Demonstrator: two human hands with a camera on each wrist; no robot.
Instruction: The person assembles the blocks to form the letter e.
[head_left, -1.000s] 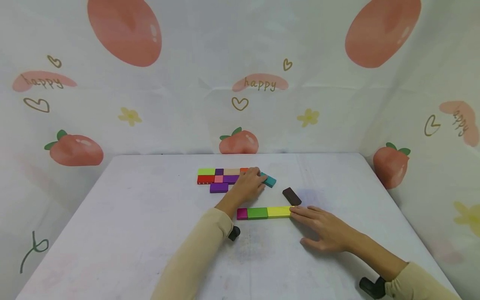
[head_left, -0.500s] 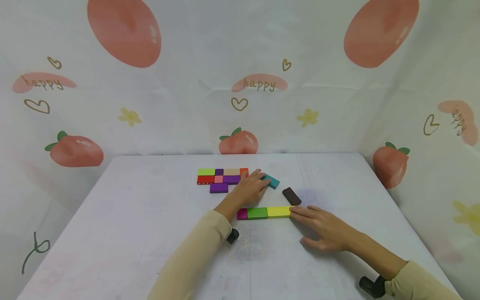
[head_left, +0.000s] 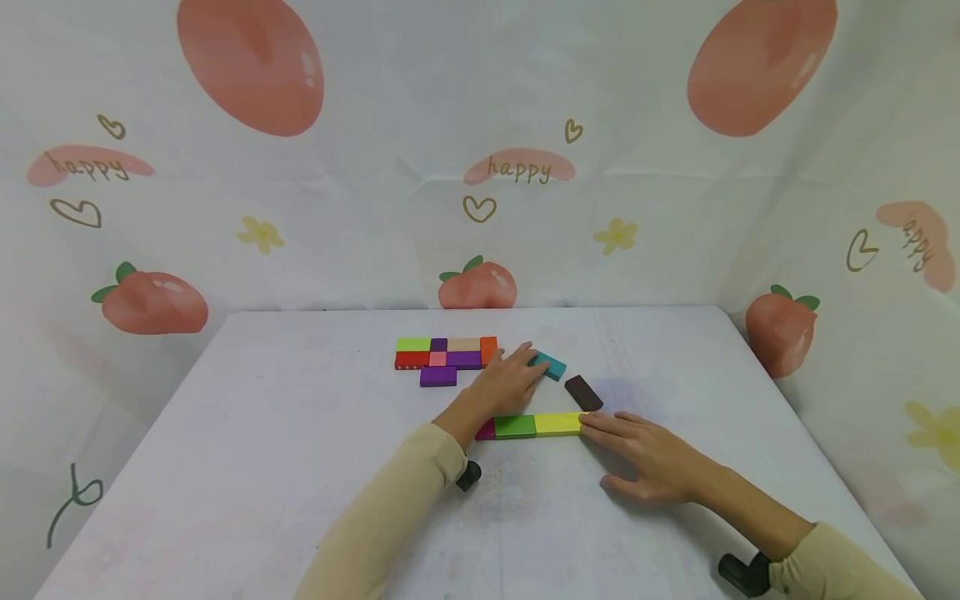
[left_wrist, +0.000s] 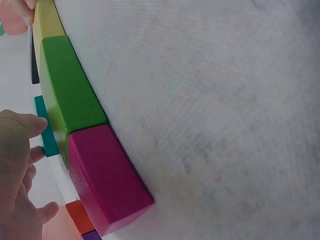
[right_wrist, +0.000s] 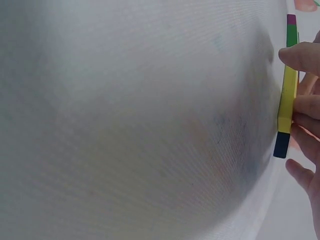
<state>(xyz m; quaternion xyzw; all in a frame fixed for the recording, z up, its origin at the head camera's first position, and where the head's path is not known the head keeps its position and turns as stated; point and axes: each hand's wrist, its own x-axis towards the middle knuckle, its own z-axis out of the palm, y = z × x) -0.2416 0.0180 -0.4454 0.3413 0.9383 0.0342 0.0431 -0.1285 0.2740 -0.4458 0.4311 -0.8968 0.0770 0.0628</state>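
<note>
Teal block (head_left: 553, 367) sits farther right on desk (head_left: 225, 500) than half second ago, left grip (head_left: 506, 382) shifted with it; gap from block cluster (head_left: 437, 359) wider. Block now lies nearer brown block (head_left: 583, 392), well clear of cluster. Left grip: fingers spread, seemingly touching teal block's left end. Right grip (head_left: 648, 458): fingers straight, tips at yellow block's (head_left: 557, 424) right end.

A white table (head_left: 247, 467) bears coloured blocks (head_left: 514, 427), several touching in a row.
</note>
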